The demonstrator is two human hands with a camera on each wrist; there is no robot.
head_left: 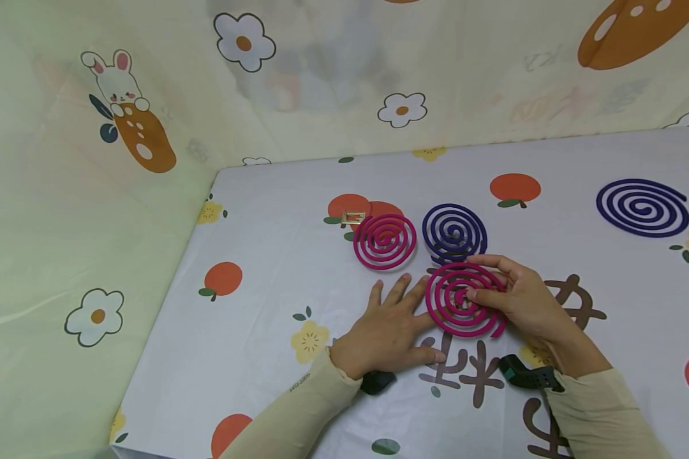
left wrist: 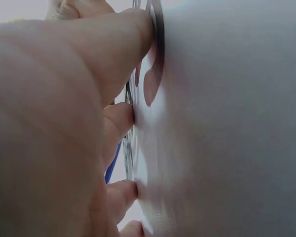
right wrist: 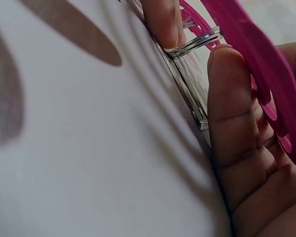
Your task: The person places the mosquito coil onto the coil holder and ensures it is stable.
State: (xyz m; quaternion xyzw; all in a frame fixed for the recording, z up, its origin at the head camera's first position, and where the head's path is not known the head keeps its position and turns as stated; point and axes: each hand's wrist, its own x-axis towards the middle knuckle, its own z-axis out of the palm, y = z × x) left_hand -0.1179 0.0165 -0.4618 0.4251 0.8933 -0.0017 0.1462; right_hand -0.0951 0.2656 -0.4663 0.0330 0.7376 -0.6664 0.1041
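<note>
A pink mosquito coil (head_left: pixel 461 295) is held tilted by my right hand (head_left: pixel 525 299), thumb near its centre and index finger at its far rim. In the right wrist view a thin metal coil stand (right wrist: pixel 187 89) lies beneath it, its raised prong (right wrist: pixel 195 43) reaching the coil. A fingertip of my left hand (head_left: pixel 385 335) presses the base beside that prong. My left fingers (left wrist: pixel 121 116) are spread and straight on the tablecloth, the index running under the coil's left edge. Just beyond sits a navy mosquito coil (head_left: pixel 453 231).
Another pink coil (head_left: pixel 385 240) is at the left, overlapping a small gold-coloured metal stand (head_left: pixel 353 218). A second navy coil (head_left: pixel 643 207) lies at the far right. The printed tablecloth (head_left: pixel 207 357) meets patterned cloth walls (head_left: pixel 321 121) at its back and left.
</note>
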